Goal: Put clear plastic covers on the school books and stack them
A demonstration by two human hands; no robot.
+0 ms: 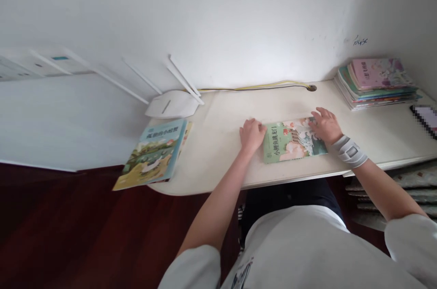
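Thin softcover picture book (293, 141) flat on white desk (221, 143), about 12 o'clock from chest. Left hand (252, 135) curled against its left edge; right hand (326, 126) resting fingertips on its far right corner. Hands apart, neither clamped. Likely light, floppy; best pinched along side edges.

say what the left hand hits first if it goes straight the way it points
Probably the yellow and black cable at the back of the desk, beyond the left hand, though depth is hard to judge from this view.
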